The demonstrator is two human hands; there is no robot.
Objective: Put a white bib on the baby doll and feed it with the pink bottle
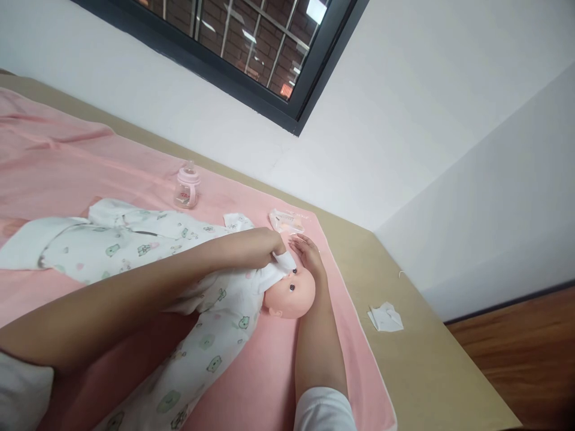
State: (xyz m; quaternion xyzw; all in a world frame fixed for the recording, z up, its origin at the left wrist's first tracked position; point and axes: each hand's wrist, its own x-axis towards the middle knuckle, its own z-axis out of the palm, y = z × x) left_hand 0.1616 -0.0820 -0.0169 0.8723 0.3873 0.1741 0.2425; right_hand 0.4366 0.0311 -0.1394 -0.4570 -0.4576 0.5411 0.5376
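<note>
A baby doll [291, 296] lies on its back on a pink blanket [242, 383], dressed in white clothes [224, 311] printed with green animals. My left hand [265, 246] is closed on a white tissue [282, 264], which is pressed to the lower part of the doll's face, around the mouth. Part of the face is hidden behind the tissue. On the far side of the doll's head, my right hand [309, 254] curves alongside it with the fingers extended, and the forearm runs past the crown. My left forearm crosses over the doll's body.
A pink-lidded baby bottle [187, 187] stands on the blanket beyond the doll. Near my hands lies a clear plastic packet [287, 221]. A crumpled tissue [386, 317] rests on the tan tabletop [404, 365] at right. Behind are a white wall and a dark-framed window [296, 117].
</note>
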